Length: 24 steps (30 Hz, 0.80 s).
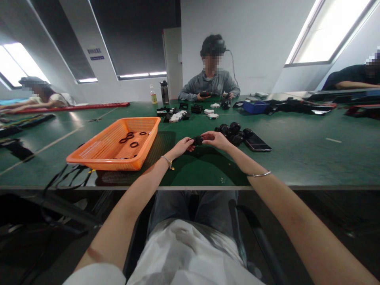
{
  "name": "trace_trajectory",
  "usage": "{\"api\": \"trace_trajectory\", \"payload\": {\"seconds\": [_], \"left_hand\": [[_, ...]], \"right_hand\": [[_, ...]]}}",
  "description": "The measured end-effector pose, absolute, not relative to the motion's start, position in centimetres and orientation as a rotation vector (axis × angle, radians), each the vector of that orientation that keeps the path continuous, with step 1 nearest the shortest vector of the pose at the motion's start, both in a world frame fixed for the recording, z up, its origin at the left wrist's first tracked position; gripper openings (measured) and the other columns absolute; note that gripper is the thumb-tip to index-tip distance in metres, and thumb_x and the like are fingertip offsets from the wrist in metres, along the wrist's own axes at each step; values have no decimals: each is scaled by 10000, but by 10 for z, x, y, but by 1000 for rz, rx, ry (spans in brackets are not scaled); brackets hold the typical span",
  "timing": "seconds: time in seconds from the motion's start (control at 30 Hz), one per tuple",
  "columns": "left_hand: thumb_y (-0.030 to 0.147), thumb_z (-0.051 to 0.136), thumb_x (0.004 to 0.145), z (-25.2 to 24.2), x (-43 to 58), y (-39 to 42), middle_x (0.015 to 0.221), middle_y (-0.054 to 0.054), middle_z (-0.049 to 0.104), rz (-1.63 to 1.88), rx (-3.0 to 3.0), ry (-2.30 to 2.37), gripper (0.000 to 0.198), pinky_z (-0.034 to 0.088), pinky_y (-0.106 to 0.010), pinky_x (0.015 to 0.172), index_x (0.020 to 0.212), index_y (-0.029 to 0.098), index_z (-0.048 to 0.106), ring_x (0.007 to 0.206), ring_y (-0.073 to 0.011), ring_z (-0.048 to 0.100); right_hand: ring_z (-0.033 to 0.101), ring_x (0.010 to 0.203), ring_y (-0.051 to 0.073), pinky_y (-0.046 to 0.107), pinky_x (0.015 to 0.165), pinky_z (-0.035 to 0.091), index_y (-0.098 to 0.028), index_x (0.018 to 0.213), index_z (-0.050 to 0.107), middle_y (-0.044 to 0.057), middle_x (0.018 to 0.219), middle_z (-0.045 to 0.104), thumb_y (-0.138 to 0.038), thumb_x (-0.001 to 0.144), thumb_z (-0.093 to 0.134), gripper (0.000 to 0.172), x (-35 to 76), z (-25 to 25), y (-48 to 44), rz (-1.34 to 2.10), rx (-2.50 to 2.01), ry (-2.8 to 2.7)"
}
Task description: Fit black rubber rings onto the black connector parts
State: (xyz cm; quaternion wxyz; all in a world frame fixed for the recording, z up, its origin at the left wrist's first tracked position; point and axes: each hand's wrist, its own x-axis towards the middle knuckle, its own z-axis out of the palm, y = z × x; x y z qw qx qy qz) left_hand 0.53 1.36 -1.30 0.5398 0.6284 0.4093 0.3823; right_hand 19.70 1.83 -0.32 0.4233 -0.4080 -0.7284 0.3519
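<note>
Between my two hands, just above the green table (204,170), is a small black cylindrical part (197,140). My left hand (184,146) pinches its left end, and the fingers of my right hand (214,139) close on its right end. My fingers cover much of it, so its exact kind cannot be made out. Just beyond my right hand lies a pile of black rounded parts (234,132). To the left of my hands stands an orange plastic basket (113,152) with several black rings (134,145) on its bottom.
A dark phone (257,142) lies right of the pile. Farther back are white pieces (178,116) and black pieces (163,111). Across the table sits a person (209,85) holding dark parts. A bottle (153,95), a dark flask (164,92) and a blue bin (255,107) stand at the back.
</note>
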Motion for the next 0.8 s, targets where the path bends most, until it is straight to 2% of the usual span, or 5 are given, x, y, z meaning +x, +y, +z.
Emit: {"api": "trace_trajectory", "payload": {"seconds": [0.33, 0.6, 0.8], "left_hand": [[147, 404, 860, -10, 6, 10, 578, 33, 551, 915, 1493, 980, 96, 415, -190, 539, 775, 132, 446, 458, -47, 512], [150, 398, 863, -10, 7, 10, 570, 38, 548, 911, 1496, 996, 103, 410, -178, 521, 774, 133, 445, 454, -45, 514], [168, 376, 875, -9, 7, 10, 563, 37, 544, 914, 1468, 995, 135, 411, -176, 516, 763, 136, 443, 454, -47, 512]], "right_hand": [[602, 692, 158, 316, 715, 469, -151, 774, 603, 31, 706, 659, -363, 529, 702, 338, 194, -4, 19, 877, -1009, -1793], [565, 604, 130, 271, 606, 443, -156, 812, 589, 9, 654, 645, -362, 573, 674, 327, 194, -6, 19, 819, -1043, -1831], [586, 631, 140, 290, 655, 470, -156, 869, 609, 12, 668, 648, -349, 562, 695, 373, 196, -1, 15, 844, -1036, -1874]]}}
